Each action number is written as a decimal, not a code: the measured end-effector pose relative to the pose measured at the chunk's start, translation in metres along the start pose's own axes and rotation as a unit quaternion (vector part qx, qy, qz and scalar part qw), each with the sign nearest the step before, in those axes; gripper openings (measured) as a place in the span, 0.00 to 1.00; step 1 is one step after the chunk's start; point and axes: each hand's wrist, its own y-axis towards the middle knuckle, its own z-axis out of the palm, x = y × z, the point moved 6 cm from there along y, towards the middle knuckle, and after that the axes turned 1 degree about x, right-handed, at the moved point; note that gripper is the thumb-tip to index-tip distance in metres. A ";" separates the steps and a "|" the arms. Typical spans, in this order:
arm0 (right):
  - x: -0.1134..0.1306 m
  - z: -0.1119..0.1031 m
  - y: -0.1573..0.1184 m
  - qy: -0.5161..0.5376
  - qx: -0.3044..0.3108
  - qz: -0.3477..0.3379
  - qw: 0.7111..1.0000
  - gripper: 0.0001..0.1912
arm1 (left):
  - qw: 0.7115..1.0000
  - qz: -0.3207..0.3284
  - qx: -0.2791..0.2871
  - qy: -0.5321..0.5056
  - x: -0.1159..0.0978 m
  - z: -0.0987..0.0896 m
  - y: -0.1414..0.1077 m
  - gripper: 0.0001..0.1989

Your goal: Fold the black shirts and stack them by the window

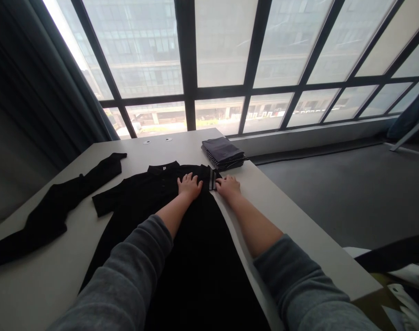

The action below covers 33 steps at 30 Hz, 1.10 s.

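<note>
Black polo shirt lying on white table, collar facing far edge, near folded garments. Left hand resting open on chest, gripping nothing; right hand half-curling at striped cuff, grip unclear. Seemingly straightening sleeve; next move calling for light pinch.

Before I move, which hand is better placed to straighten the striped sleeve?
Right, I'd judge: the right hand has its fingertips at the striped sleeve. The left hand rests on the black shirt, farther inward, where it could steady the fabric.
</note>
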 end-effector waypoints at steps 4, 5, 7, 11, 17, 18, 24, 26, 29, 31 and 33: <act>0.001 0.003 0.009 0.039 -0.026 -0.001 0.999 0.23 | 0.999 0.036 -0.009 0.010 -0.023 0.001 -0.031 0.34; 0.003 0.004 0.011 0.051 -0.031 -0.006 0.998 0.22 | 0.999 0.042 -0.001 0.012 -0.028 0.004 -0.038 0.34; 0.005 0.006 0.016 0.072 -0.037 -0.021 0.997 0.22 | 0.998 0.051 0.018 0.016 -0.034 0.011 -0.049 0.34; 0.008 0.006 0.023 0.114 -0.053 -0.054 0.991 0.22 | 0.997 0.068 0.026 0.020 -0.037 0.013 -0.062 0.34; 0.010 -0.003 0.023 0.237 -0.090 -0.074 0.964 0.25 | 0.993 0.115 0.015 0.020 -0.039 0.003 -0.074 0.31; 0.009 -0.003 0.023 0.313 -0.076 -0.059 0.945 0.25 | 0.992 0.120 0.023 0.021 -0.040 0.004 -0.075 0.31; 0.011 0.012 0.030 0.622 0.089 0.055 0.776 0.27 | 0.988 0.135 0.069 0.022 -0.038 0.014 -0.072 0.34; 0.010 0.011 0.030 0.637 0.120 0.065 0.758 0.24 | 0.988 0.137 0.074 0.021 -0.038 0.014 -0.072 0.34; 0.008 0.009 0.028 0.641 0.157 0.070 0.748 0.21 | 0.985 0.149 0.085 0.019 -0.038 0.014 -0.072 0.35; 0.009 0.008 0.027 0.633 0.172 0.065 0.752 0.19 | 0.981 0.169 0.093 0.016 -0.040 0.014 -0.073 0.34; 0.010 0.009 0.028 0.618 0.165 0.059 0.766 0.18 | 0.978 0.185 0.096 0.012 -0.041 0.015 -0.073 0.33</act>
